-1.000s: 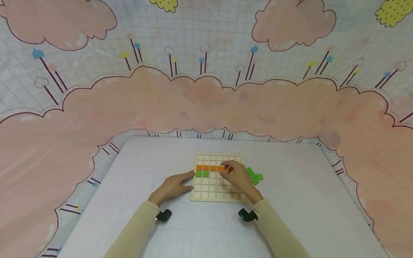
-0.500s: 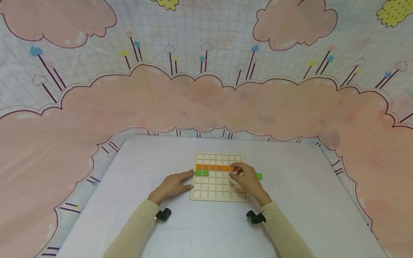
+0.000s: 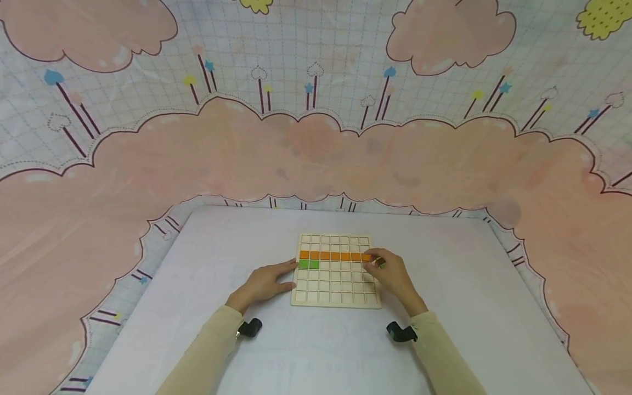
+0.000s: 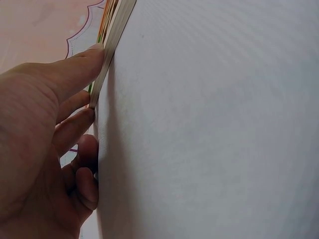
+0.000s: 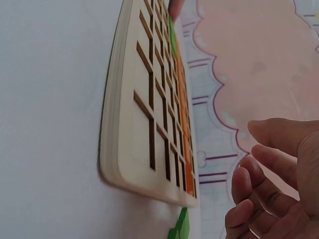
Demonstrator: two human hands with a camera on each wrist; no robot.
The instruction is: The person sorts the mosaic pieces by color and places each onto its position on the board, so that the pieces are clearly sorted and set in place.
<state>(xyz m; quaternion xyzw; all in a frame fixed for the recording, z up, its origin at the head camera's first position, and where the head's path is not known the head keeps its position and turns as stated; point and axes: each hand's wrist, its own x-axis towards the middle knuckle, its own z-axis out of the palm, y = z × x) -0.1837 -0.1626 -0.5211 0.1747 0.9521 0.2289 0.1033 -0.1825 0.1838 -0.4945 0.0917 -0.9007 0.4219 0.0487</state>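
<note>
A square wooden grid board lies on the white table. A row of orange tiles runs across it, and two green tiles sit at the left end of the row below. My left hand rests against the board's left edge, fingertips and thumb touching it; the left wrist view shows the thumb on the edge. At the right end of the orange row hovers my right hand, with nothing between its loosely bent fingers in the right wrist view. Loose green tiles lie beyond the board's right edge, mostly hidden by this hand in the head view.
Around the board spreads the white tabletop. A patterned cloth with pink clouds hangs behind and along the sides. A black wrist camera is worn at the left cuff, another black camera at the right.
My right hand has moved right along the orange row to its end, uncovering more orange tiles and covering the loose green ones. The left hand stays at the board's edge.
</note>
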